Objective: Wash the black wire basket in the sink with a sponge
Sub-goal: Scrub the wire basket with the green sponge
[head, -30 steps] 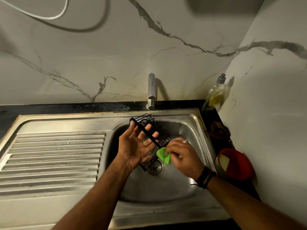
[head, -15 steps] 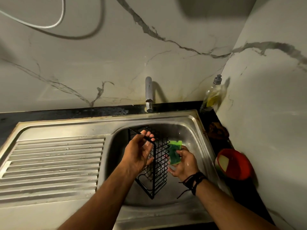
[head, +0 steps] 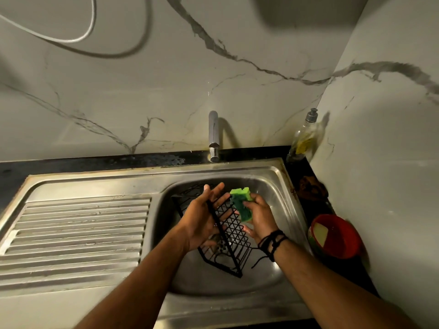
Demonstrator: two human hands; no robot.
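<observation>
From the head camera, I hold the black wire basket (head: 225, 231) tilted over the bowl of the sink (head: 280, 176), one long end up by my fingers and the other low over the drain. I judge I keep it canted this way so its mesh side faces my other hand and any drips fall into the bowl rather than onto the ribbed drainboard (head: 78, 229). My left hand (head: 202, 222) lies against the basket's frame with the fingers straight and spread, the tips reaching past the upper edge; it props and steadies the basket more than it clutches it, though how the thumb sits behind the wire I cannot tell.

My right hand (head: 259, 217) grips the green sponge (head: 242, 205), fingers curled around its lower half so the upper end sticks out free above them. The sponge stands on end, just beside the mesh and level with its upper part, touching or nearly touching the wire; I cannot tell which. The basket thus lies between my two hands, the left on its near side, the right with the sponge on its far side.

The tap (head: 213, 136) stands behind the bowl, with no water that I can see running.
</observation>
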